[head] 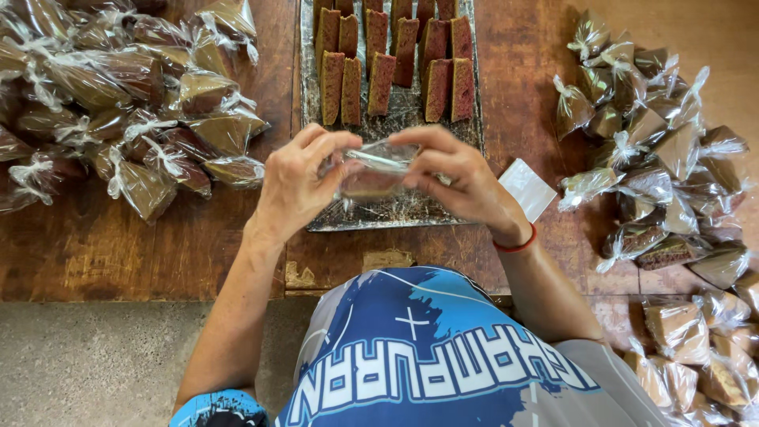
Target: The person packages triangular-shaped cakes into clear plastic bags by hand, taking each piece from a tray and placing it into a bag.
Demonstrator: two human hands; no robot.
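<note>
Head view. I see the left hand (296, 186) and right hand (462, 178) each in a closed grip on one clear bag (375, 168) above the tray (395, 209). Done: heaps of tied bags (126, 95) left and right (664, 158) on the counter (103, 253). Left: two rows of slices (395, 59). The bag's contents are hard to make out; the far row is cut off.

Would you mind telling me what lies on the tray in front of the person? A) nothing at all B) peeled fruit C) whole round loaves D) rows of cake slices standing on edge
D: the tray holds rows of cake slices, brown and reddish, set on edge, while the left hand and right hand hold a clear plastic bag above its near end.
</note>
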